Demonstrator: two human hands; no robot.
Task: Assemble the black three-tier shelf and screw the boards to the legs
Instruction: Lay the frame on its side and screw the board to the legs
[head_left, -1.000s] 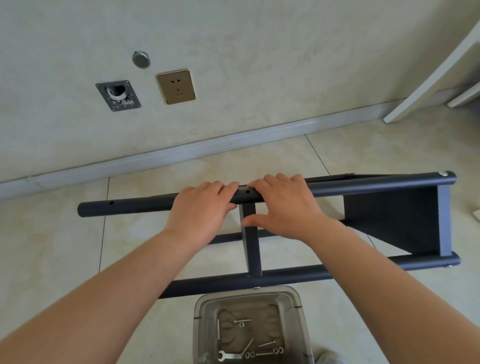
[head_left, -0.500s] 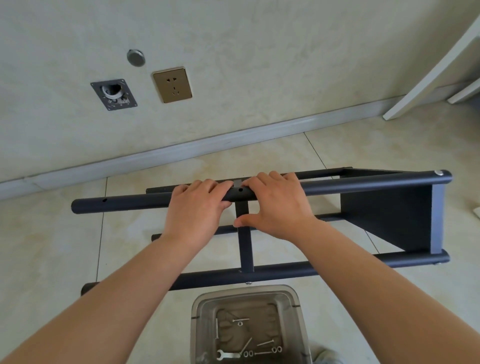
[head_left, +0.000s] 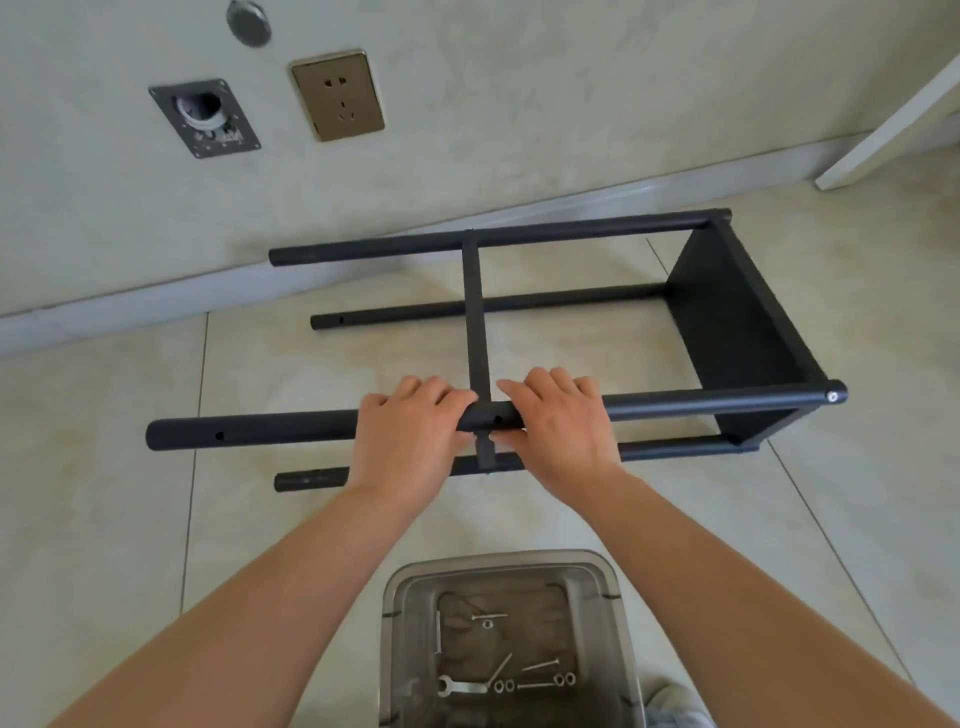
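Observation:
The black shelf frame lies on its side on the tiled floor. Its near upper leg (head_left: 270, 428) runs left to right, and both hands grip it. My left hand (head_left: 410, 436) and my right hand (head_left: 558, 423) sit either side of a screw hole, where the thin middle board (head_left: 475, 312) meets the leg. A wide black board (head_left: 727, 322) closes the frame at the right end. The far upper leg (head_left: 571, 231) and two lower legs lie parallel.
A clear plastic bin (head_left: 395, 649) near my body holds long screws, washers and a small wrench (head_left: 460, 687). The wall with a socket (head_left: 337, 96) and skirting runs behind. A white furniture leg (head_left: 883, 135) stands at the right.
The view has tilted down over the frame, so all the legs and the middle board now show. Both hands keep their grip on the near upper leg.

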